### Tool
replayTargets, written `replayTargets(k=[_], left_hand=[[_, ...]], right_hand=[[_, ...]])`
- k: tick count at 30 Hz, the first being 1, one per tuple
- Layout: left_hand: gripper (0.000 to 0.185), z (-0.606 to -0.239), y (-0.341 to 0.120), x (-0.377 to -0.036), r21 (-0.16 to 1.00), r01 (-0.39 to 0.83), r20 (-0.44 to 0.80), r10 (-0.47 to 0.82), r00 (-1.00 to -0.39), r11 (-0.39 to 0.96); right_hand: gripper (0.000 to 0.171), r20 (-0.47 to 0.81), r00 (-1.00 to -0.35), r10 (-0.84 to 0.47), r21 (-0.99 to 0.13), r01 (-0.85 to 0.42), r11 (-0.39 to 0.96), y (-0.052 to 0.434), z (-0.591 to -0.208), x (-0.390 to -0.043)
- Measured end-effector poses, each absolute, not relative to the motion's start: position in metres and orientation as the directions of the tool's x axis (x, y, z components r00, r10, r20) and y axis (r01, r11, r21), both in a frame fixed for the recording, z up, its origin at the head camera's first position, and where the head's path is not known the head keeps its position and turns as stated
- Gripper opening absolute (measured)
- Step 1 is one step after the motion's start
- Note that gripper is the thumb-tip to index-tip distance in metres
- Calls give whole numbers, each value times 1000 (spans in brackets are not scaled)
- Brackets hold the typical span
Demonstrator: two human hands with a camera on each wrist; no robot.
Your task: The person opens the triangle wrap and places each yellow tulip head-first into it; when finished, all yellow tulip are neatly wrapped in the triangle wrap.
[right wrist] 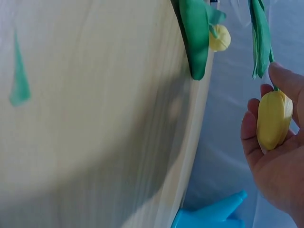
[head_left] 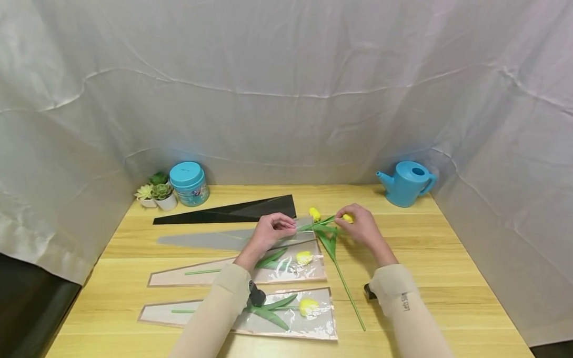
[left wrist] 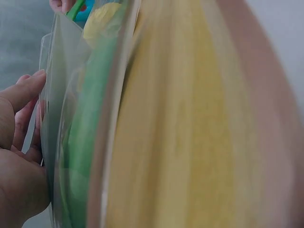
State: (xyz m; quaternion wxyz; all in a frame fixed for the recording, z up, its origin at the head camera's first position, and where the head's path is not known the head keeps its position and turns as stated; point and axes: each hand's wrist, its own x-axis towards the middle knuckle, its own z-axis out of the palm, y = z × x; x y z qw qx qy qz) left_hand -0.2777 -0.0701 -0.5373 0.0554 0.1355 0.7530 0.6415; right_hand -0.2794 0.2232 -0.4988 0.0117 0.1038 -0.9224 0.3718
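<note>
My left hand (head_left: 271,231) pinches the wide end of a grey translucent flower sleeve (head_left: 205,240); its film (left wrist: 59,71) stands close against the fingers in the left wrist view. With thumb and fingertips, my right hand (head_left: 362,228) pinches a yellow tulip's stem just below the bloom (right wrist: 270,121), which lies against the palm. That tulip's leaves and stem (head_left: 308,226) point left, over the sleeve's mouth. Another yellow tulip (head_left: 314,214) lies between the hands, its stem (head_left: 347,290) running down toward the front. Nearer me, a sleeved tulip (head_left: 304,258) lies flat.
A second sleeved tulip (head_left: 308,307) lies in front, partly under the left forearm. Behind lies a black sleeve (head_left: 226,211). At the back left stand potted succulents (head_left: 161,192) and a blue-lidded jar (head_left: 188,183); a blue watering can (head_left: 405,184) stands back right.
</note>
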Motion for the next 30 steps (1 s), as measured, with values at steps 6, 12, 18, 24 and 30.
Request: replayTargets(k=[6,12,18,24,30], left_hand=[[23,-538,-68,-278,980,139,96,270,-958,145],[17,-539,-65,-278,978,148,106,259,-960,148],[17,-539,-64,-277,978,154,113,258,-960,144],[16,-536,-63,-277,974,158,113,259,-959,161],[15,-533,-63,-276,975,153,108,259,-960,162]], right_hand=[[11,111,-978,-178,-684,-206,700,215,-501,-278],[12,103,-978,-180,-692,-200,694,208,-503,-277],[12,86,-980,-179,-689,-188,700,202,-505,-277],[11,102,-977,-186,-678,-205,706,197,-502,-276],[10,96,-978,-183,-684,-198,702,193,-499,-274]])
